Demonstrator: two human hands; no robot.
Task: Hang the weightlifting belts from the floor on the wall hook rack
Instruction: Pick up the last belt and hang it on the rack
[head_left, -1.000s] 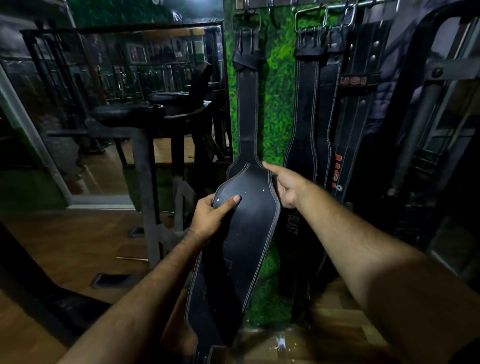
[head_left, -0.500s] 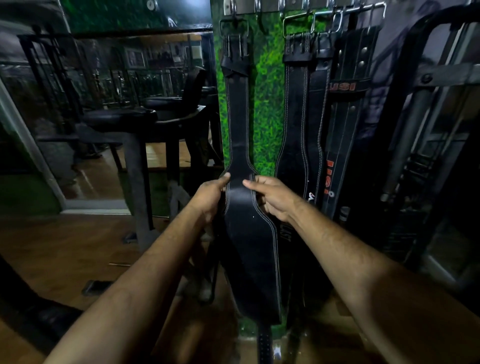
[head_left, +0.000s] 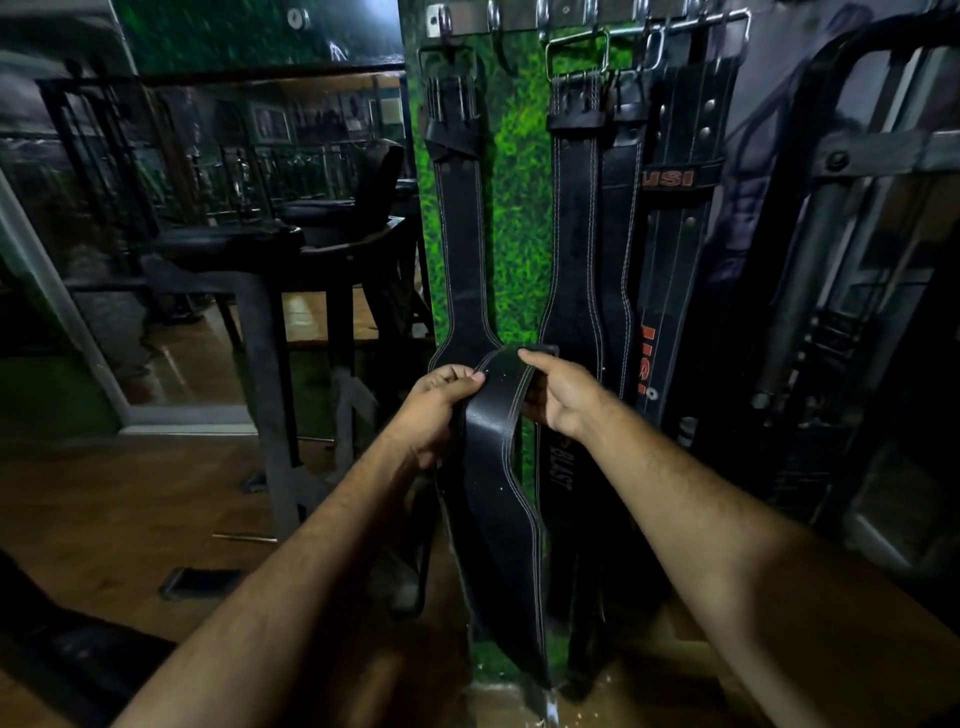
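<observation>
A black leather weightlifting belt (head_left: 460, 249) hangs by its buckle from the leftmost hook of the metal hook rack (head_left: 566, 9) on the green wall. Its wide lower part (head_left: 493, 467) bends out from the wall toward me. My left hand (head_left: 439, 408) pinches the left edge of that bend with thumb and fingers. My right hand (head_left: 561, 397) grips the right edge, thumb on top and fingers behind. The belt's tail hangs down to the floor.
Several other black belts (head_left: 587, 234) hang from hooks to the right, one with red USI lettering (head_left: 675, 179). A padded bench frame (head_left: 260, 291) stands left before a mirror. A dark machine frame (head_left: 841, 260) is at right. Wooden floor (head_left: 104, 509) lies below.
The belt's wide part lay flatter against the wall before; now both hands have pulled and curled it forward. My hands sit slightly higher on it.
</observation>
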